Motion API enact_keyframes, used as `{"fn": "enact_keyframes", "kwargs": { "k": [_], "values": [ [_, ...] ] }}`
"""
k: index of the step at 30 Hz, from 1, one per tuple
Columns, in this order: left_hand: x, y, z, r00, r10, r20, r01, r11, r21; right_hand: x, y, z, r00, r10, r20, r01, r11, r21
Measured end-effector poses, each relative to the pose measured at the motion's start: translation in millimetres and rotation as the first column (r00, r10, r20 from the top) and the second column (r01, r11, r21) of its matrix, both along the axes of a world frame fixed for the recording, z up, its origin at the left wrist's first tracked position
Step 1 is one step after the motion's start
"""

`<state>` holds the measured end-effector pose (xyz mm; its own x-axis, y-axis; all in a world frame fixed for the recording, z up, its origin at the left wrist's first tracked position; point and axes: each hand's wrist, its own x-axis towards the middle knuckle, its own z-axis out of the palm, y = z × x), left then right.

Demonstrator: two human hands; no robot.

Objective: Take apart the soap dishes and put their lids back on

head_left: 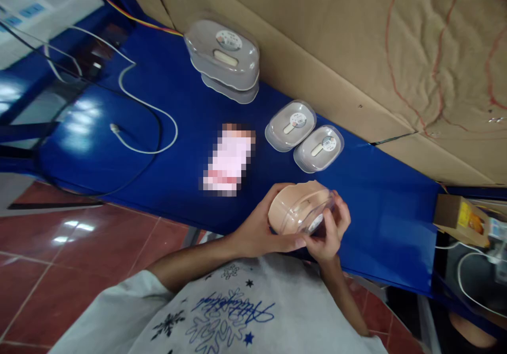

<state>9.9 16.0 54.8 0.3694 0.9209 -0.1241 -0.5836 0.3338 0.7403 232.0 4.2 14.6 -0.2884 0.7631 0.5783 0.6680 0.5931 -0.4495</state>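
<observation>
Between my two hands is a peach-coloured plastic container with a clear lid, tilted near the table's front edge. My left hand wraps round its left side, the thumb stretched along the near edge. On the right, my right hand grips the lid end, fingers over the clear plastic by a round label. Beyond my hands stand two small grey containers, a left one and a right one, each with a clear lid, pale handle and round label. A pixelated flat object lies left of them.
Larger grey lidded containers are stacked at the back, against a cardboard wall. A white cable curls over the blue table. A small cardboard box is at the far right, with part of another person below.
</observation>
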Motion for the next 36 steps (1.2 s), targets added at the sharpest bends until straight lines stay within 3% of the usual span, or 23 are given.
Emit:
{"fn": "enact_keyframes", "kwargs": {
  "k": [5,11,14,16,18,20,22,24,29,33,36],
  "values": [
    [-1.6,-3.9,-4.0,1.0,0.004,0.009,-0.003,0.999,-0.036,-3.4,-1.1,8.1,0.999,0.003,-0.048,-0.004,1.0,-0.026],
    [-3.7,-10.2,3.9,0.996,-0.006,0.086,0.012,0.997,-0.072,0.2,-13.3,16.0,0.999,0.004,-0.05,-0.01,0.994,-0.106],
    [-0.6,-15.7,4.1,0.991,0.011,0.136,0.003,0.995,-0.102,-5.1,-22.0,16.6,0.993,-0.045,-0.108,0.018,0.97,-0.242],
    [1.3,-19.9,-1.3,0.988,0.053,0.144,-0.035,0.992,-0.124,-11.3,-25.5,15.2,0.969,-0.1,-0.226,-0.002,0.912,-0.41],
    [1.7,-23.8,-11.4,0.988,0.104,0.112,-0.089,0.987,-0.132,-16.6,-26.3,10.9,0.9,-0.168,-0.401,-0.097,0.821,-0.563],
    [0.1,-26.4,-24.2,0.986,0.162,0.038,-0.159,0.985,-0.073,-18.4,-25.0,3.1,0.807,-0.24,-0.54,-0.213,0.734,-0.645],
    [-3.0,-28.1,-37.0,0.975,0.209,-0.07,-0.206,0.978,0.04,-16.2,-23.6,-7.1,0.752,-0.298,-0.589,-0.252,0.695,-0.673],
    [-6.6,-30.0,-47.7,0.973,0.187,-0.139,-0.176,0.98,0.09,-11.9,-23.6,-16.9,0.759,-0.312,-0.571,-0.205,0.718,-0.665],
    [-11.2,-39.6,-63.0,0.944,0.101,-0.313,-0.059,0.988,0.142,-7.2,-29.0,-25.7,0.855,-0.239,-0.46,-0.046,0.849,-0.526],
    [-10.4,-44.4,-68.8,0.918,0.109,-0.381,-0.04,0.982,0.185,-9.7,-30.3,-22.8,0.88,-0.246,-0.405,0.016,0.87,-0.493],
    [-10.3,-43.7,-71.9,0.919,0.154,-0.364,-0.079,0.974,0.213,-10.7,-28.4,-22.4,0.869,-0.223,-0.441,-0.029,0.867,-0.497]
  ]
}}
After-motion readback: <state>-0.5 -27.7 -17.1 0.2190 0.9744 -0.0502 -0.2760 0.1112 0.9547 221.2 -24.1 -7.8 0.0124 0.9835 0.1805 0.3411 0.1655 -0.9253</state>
